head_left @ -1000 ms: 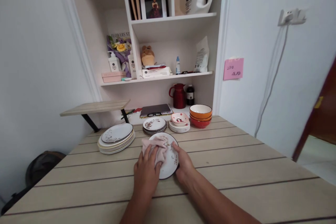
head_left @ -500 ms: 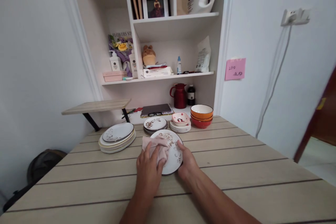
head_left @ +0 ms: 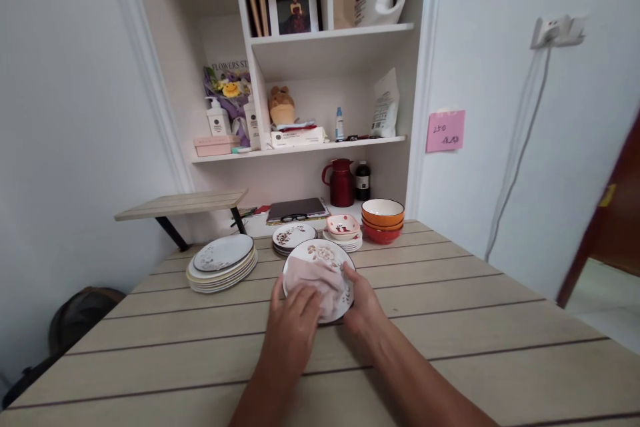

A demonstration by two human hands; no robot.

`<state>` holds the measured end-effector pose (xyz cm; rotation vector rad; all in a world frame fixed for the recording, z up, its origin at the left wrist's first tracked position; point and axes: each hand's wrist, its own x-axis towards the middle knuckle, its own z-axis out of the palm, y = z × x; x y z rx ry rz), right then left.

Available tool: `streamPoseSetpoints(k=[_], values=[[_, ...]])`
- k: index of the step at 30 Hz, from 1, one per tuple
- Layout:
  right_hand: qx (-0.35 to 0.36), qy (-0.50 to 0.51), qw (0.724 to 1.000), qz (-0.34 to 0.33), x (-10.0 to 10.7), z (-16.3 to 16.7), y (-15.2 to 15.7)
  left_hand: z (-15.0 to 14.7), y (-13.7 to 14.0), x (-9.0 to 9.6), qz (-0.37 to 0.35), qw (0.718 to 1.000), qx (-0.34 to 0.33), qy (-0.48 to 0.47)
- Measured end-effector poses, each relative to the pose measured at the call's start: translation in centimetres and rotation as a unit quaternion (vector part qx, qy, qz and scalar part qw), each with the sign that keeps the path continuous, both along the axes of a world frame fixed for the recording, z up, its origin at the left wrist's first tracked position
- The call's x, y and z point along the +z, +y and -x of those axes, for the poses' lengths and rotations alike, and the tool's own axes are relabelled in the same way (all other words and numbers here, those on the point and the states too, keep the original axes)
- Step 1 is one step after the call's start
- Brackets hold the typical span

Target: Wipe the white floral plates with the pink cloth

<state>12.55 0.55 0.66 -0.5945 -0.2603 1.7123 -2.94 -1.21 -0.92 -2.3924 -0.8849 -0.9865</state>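
Observation:
A white plate (head_left: pixel 325 253) with a brown flower pattern and dark rim is tilted up above the table, facing me. My right hand (head_left: pixel 364 303) grips its right edge, thumb on the front face and the other fingers hidden behind. Over the plate's lower middle lies a pale pink cloth (head_left: pixel 320 278). My left hand (head_left: pixel 295 317) presses the cloth against the plate, its fingers bent over the cloth and its thumb side partly hidden. Just behind the plate stands a stack of smaller flowered plates (head_left: pixel 294 237).
On the wooden table (head_left: pixel 435 340), stacked large plates (head_left: pixel 223 263) sit at left. Small dishes (head_left: pixel 343 233) and orange and red bowls (head_left: pixel 383 220) stand at the back right. A raised wooden shelf (head_left: pixel 185 202) overhangs the back left. Behind is a red jug (head_left: pixel 342 183).
The cloth and my left hand have moved from the plate's left edge toward its middle. The plate has tilted further, and its upper flower pattern shows more.

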Motion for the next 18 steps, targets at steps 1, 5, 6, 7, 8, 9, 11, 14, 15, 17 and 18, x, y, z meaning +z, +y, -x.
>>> streamPoseSetpoints(k=[1, 5, 6, 7, 8, 9, 11, 14, 15, 17, 18], values=[[0.003, -0.009, 1.000, 0.021, 0.0, 0.2, 0.0, -0.2, 0.0, -0.1, -0.005, 1.000, -0.025, 0.014], [0.000, -0.036, 0.997, 0.067, 0.0, 1.2, -0.4, -0.7, 0.1, -0.5, -0.012, 0.997, -0.058, 0.042], [-0.004, -0.036, 0.997, 0.061, 0.0, 1.5, -0.5, -0.8, 0.2, -0.5, -0.005, 0.998, -0.045, 0.040], [-0.007, -0.036, 0.998, 0.054, -0.1, 1.8, -0.6, -0.8, 0.2, -0.5, 0.005, 0.999, -0.027, 0.035], [-0.008, -0.034, 0.998, 0.044, -0.2, 2.1, -0.7, -0.7, 0.3, -0.5, 0.015, 0.999, -0.007, 0.029], [-0.006, -0.029, 0.999, 0.034, -0.3, 2.4, -0.8, -0.7, 0.4, -0.5, 0.025, 0.999, 0.013, 0.023], [0.001, -0.019, 1.000, 0.021, -0.5, 2.8, -0.8, -0.5, 0.5, -0.5, 0.039, 0.998, 0.054, 0.010], [0.008, -0.010, 1.000, 0.023, -0.7, 2.9, -0.8, -0.2, 0.6, -0.4, 0.049, 0.992, 0.118, -0.014], [0.008, -0.011, 1.000, 0.025, -0.7, 2.9, -0.7, -0.2, 0.6, -0.3, 0.054, 0.989, 0.134, -0.020], [0.002, -0.013, 1.000, 0.026, -0.6, 2.5, -0.6, -0.2, 0.5, -0.3, 0.071, 0.986, 0.147, -0.021], [-0.003, -0.014, 1.000, 0.025, -0.5, 2.3, -0.5, -0.3, 0.4, -0.3, 0.079, 0.986, 0.144, -0.018]])
